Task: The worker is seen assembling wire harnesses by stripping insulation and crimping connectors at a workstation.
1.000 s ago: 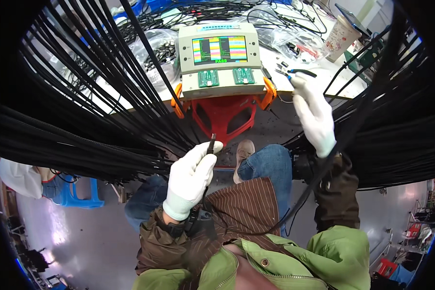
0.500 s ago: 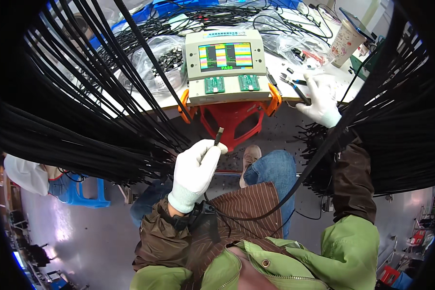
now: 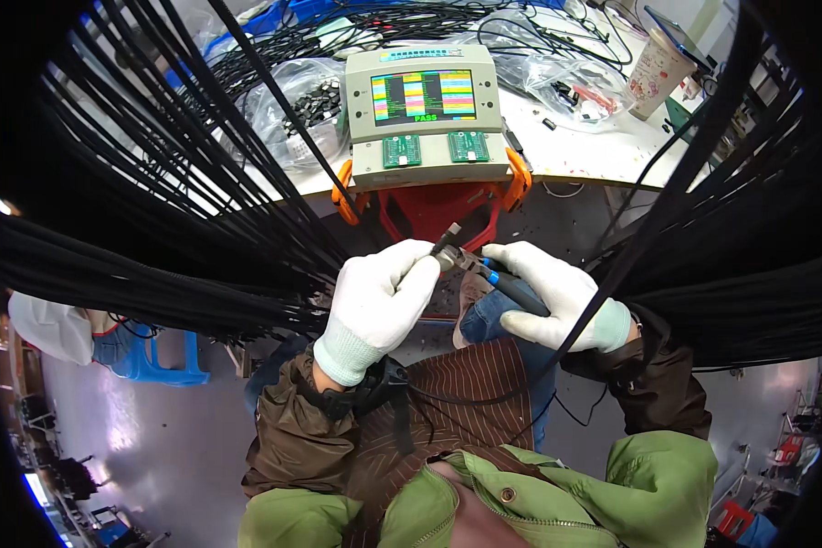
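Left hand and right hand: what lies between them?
In the head view, the pliers in the right hand span the gap, their tip at the connector held in the left hand.

White gloves point(image 3: 374, 301), brown sleeves point(image 3: 303, 434), a green jacket point(image 3: 662, 479) and pinstriped apron point(image 3: 484, 370) are worn.

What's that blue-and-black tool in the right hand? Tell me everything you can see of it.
The pliers have a grey, metallic-looking head and black handles with bright blue parts, probably plastic or rubber. The gloved right hand grips the handles, and the tool slants up and leftward, in front of the knee. Its head meets or nearly meets the cable plug in the left hand; how far its jaws are closed is unclear.
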Demonstrator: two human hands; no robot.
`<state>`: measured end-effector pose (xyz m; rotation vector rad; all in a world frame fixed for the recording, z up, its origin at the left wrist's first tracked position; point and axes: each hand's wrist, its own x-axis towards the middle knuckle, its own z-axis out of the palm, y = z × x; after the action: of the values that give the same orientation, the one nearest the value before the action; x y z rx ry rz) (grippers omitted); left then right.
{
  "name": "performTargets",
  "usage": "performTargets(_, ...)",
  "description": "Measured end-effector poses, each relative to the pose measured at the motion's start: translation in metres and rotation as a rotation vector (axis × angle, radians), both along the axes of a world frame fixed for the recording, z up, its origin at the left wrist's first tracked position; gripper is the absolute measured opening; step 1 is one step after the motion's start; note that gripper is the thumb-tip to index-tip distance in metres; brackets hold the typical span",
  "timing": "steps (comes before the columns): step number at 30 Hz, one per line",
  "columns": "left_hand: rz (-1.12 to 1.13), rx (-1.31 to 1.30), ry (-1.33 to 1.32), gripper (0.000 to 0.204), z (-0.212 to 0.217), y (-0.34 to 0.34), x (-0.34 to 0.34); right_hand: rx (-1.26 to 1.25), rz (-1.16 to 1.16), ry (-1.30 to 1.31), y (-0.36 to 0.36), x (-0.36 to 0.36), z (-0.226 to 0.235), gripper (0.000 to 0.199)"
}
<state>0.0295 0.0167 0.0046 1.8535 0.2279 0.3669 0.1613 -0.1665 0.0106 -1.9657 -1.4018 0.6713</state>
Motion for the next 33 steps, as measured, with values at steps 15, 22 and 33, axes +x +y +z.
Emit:
performTargets(15,0.069,0.319,-0.203,0.021,0.019,0.058,0.021,0.053,-0.098,0.047,0.066,-0.005,0.031,0.046)
performTargets(22,0.529,0.677,-0.065,0.021,0.040,0.120,0.011,0.075,-0.022,0.440,0.167,0.000,0.029,0.027)
performTargets(33,0.698,1.008,0.328,0.023,0.019,0.167,0.035,0.123,0.133,0.561,0.226,0.016,0.001,0.016)
